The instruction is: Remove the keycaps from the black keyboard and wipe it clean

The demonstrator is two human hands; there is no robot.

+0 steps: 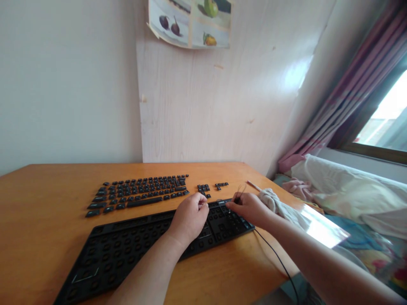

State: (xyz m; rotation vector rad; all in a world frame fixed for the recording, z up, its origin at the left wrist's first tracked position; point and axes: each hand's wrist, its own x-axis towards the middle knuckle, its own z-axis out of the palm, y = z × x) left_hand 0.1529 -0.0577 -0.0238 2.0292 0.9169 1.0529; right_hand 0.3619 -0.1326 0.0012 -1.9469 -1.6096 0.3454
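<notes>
A black keyboard [127, 237] lies across the table, most of its left part stripped of keycaps, its bare key sockets showing. My right hand [251, 208] is closed over the number-pad end, pinching what looks like a wire keycap puller [242, 189] whose thin loops stick up. A small dark piece shows beside those fingers. My left hand [192, 215] hovers above the middle of the keyboard with its fingers curled together; whatever they hold, if anything, is hidden. Behind the keyboard, loose black keycaps [144, 202] lie in rows in keyboard order.
Smaller keycap groups [203, 187] lie right of the main rows. A pen-like stick [253, 185] and a grey cloth [276, 203] sit at the table's right side. The keyboard's cable [276, 254] drops over the front edge. Bedding [346, 190] is beyond, by the window.
</notes>
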